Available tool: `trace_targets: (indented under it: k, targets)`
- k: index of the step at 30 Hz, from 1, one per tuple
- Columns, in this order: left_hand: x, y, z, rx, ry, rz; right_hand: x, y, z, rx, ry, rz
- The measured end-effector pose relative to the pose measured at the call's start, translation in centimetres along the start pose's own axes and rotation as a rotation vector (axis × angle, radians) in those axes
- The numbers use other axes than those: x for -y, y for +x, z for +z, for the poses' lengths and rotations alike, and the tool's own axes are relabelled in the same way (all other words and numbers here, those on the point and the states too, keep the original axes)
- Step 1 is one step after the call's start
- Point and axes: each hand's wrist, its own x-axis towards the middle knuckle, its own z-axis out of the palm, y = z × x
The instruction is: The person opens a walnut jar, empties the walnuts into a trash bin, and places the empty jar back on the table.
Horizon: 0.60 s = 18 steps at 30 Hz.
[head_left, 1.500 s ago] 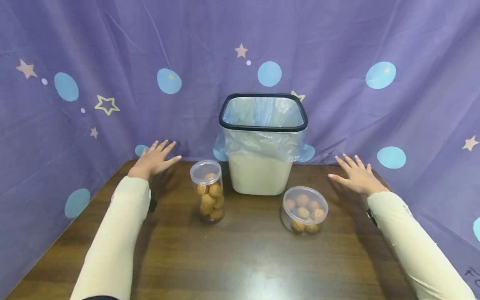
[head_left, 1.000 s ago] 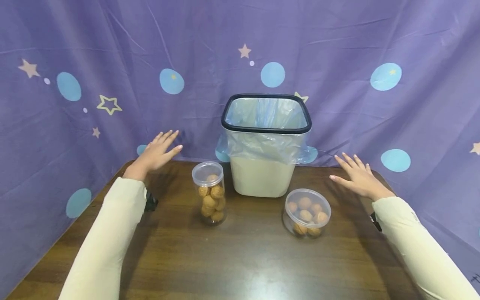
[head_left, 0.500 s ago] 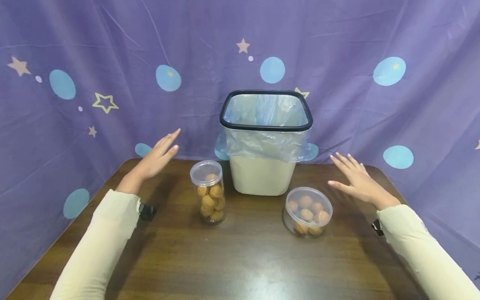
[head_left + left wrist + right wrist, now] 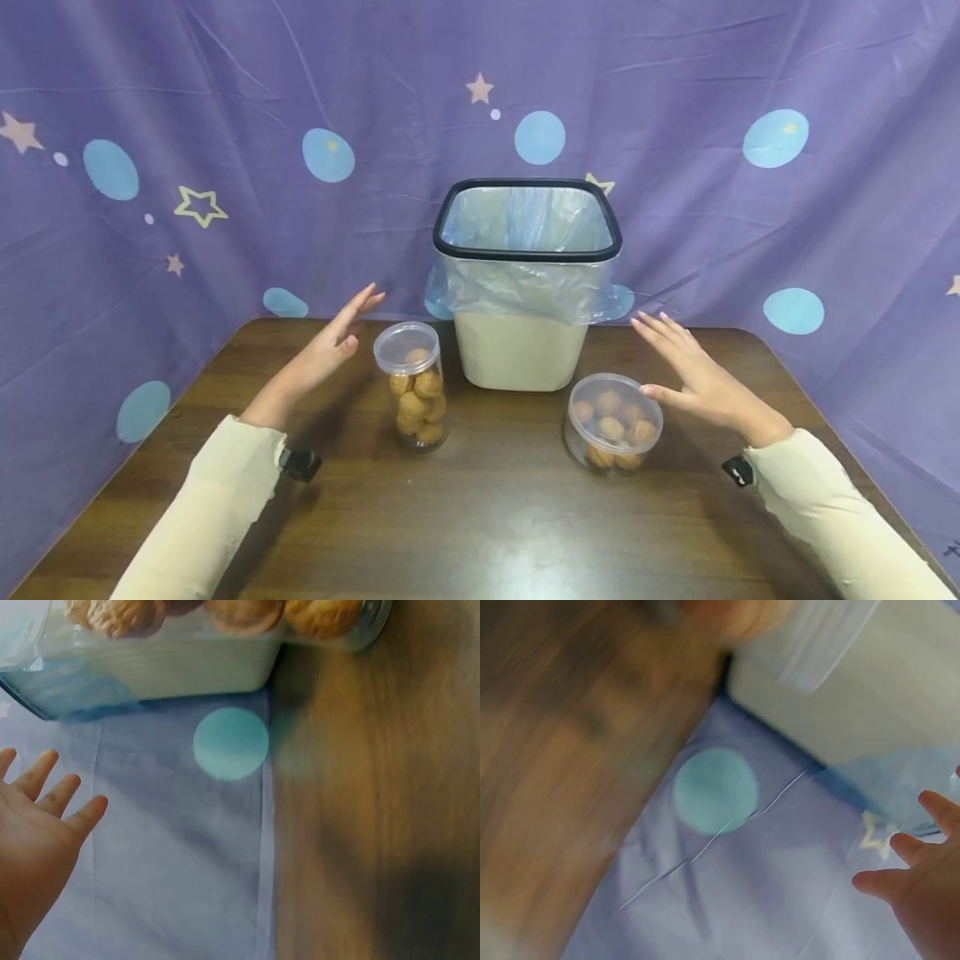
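Note:
My left hand (image 4: 322, 358), fingers extended, is raised just left of a tall clear jar (image 4: 411, 392) of walnuts with a translucent lid. On the right, my right hand (image 4: 701, 379) hovers beside a low round clear tub (image 4: 613, 425), also lidded and holding walnuts; its thumb overlaps the tub's lid edge in the head view. Neither hand holds anything. In the left wrist view several walnuts (image 4: 244, 613) show through the jar wall above the spread left fingers (image 4: 88, 816). The right wrist view has the spread right fingers (image 4: 881, 883) at lower right, the tub blurred at the top.
A cream bin (image 4: 521, 350) with a black rim and a clear bluish liner (image 4: 525, 287) stands at the back of the brown wooden table (image 4: 480, 517), between the two containers. Behind it hangs a purple curtain (image 4: 405, 83) with stars and dots.
Both hands have moved inward from the table's far corners: the left toward the tall jar, the right toward the round tub. The containers and bin stay in place.

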Motion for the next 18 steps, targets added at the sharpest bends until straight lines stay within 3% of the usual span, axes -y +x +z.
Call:
trace_targets:
  k: [4, 13, 18]
  targets:
    - [0.4, -0.1, 0.8, 0.004, -0.079, 0.034, 1.5, 0.7, 0.4, -0.013, 0.016, -0.036]
    - [1.5, -1.2, 2.0, 0.062, -0.249, 0.068, 5.3, 2.5, 1.8, -0.015, 0.098, -0.028]
    - [1.8, -1.9, 2.8, 0.063, -0.276, 0.026, 6.9, 3.7, 3.0, -0.016, 0.172, -0.001]
